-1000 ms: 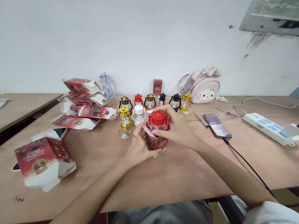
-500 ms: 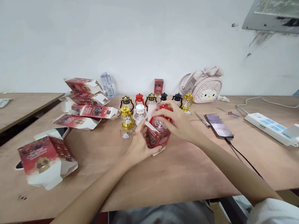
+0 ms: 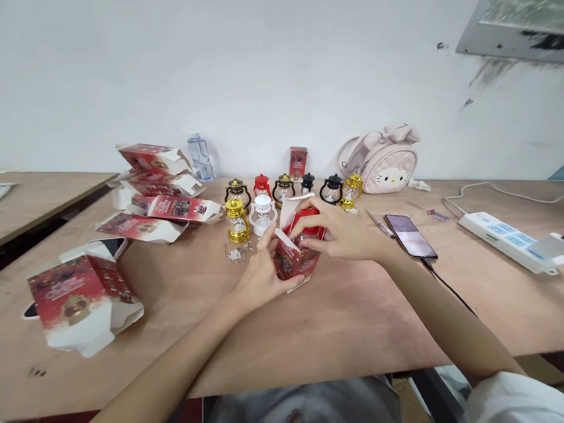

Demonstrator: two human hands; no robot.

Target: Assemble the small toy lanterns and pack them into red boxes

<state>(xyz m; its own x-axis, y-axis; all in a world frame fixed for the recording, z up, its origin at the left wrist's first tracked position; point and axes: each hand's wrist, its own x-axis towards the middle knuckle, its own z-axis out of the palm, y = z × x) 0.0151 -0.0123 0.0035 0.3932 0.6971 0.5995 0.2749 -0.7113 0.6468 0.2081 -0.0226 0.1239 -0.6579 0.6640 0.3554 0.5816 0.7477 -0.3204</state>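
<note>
A small red printed box (image 3: pixel 292 259) stands on the wooden table (image 3: pixel 323 327) in front of me, its top flaps open. My left hand (image 3: pixel 262 273) grips the box's left side. My right hand (image 3: pixel 346 232) is closed over a red toy lantern (image 3: pixel 310 227) that sits deep in the box's mouth, with only its red top showing. Just behind stand several small lanterns: a gold one (image 3: pixel 237 221), a white one (image 3: pixel 263 214), black ones (image 3: pixel 237 191) and another red one (image 3: pixel 261 185).
Open red boxes lie at the left (image 3: pixel 84 304) and in a pile behind (image 3: pixel 163 190). A phone on a cable (image 3: pixel 411 235), a screwdriver (image 3: pixel 378 223), a white power strip (image 3: pixel 507 241), a pink bag (image 3: pixel 381 160) and a water bottle (image 3: pixel 200 157) are around.
The red lantern has sunk from above the box down into it, and my right hand has lowered with it. My left hand has kept its hold on the box.
</note>
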